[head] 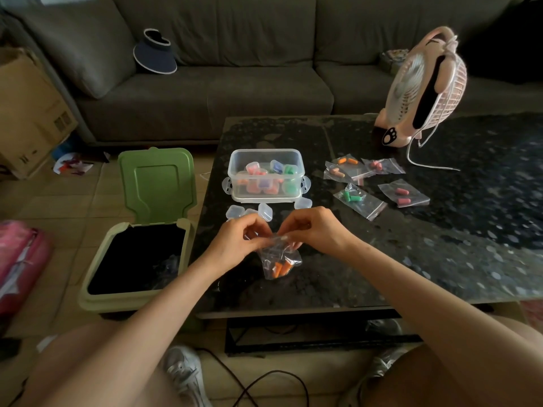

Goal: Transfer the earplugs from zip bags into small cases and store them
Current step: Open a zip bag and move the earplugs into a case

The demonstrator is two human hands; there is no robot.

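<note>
Bare knees and two forearms frame the bottom edge, with grey shoes (183, 374) on the floor between them. Both hands meet over the near edge of the dark speckled worktop (426, 259): the left hand (241, 240) and the right hand (316, 230) each pinch the top edge of a clear zip bag (276, 254), fingers curled on it. The bag hangs below the fingertips, and orange earplugs (282, 268) sit at its bottom.

At 12 o'clock from the hands, a few empty small cases (265, 211) lie on the worktop, some partly hidden by the fingers. Just beyond them stands a clear storage box (266, 174), lid off, holding cases filled with pink, purple, green and orange plugs.

At 2 o'clock from the hands, more zip bags are scattered: one with green earplugs (352, 197), one with pink earplugs (403, 195), and three further back near a pink desk fan (423, 89).

At 9 o'clock, beside the worktop, a green bin (97, 292) stands on the floor, its lid (157, 183) raised. A grey sofa (205, 92) runs along the back with a dark visor (155, 52) on it.
</note>
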